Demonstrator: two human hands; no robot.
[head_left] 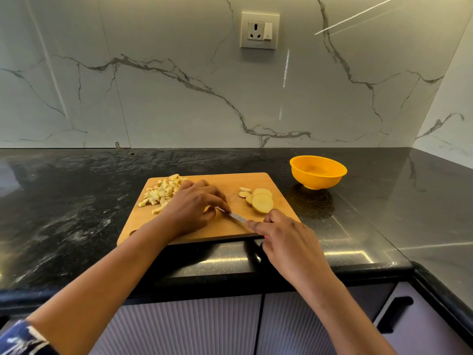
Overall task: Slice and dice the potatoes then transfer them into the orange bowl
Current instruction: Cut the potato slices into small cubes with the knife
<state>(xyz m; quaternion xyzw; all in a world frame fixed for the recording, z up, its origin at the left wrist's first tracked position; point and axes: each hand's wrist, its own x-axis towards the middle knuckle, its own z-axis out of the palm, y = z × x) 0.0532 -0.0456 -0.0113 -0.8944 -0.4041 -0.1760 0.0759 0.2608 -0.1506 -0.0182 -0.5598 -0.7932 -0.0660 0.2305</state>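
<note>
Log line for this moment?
right hand holds knife | left hand at blade tip | dice and slices on board | orange bowl empty

soft even light, glare streaks on countertop (345, 254), wide-angle edge bending.

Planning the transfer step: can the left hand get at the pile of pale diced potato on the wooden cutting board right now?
Probably yes: the left hand sits right beside the pile of pale diced potato, nothing between them, though its fingers first must let go of the steel knife.
</note>
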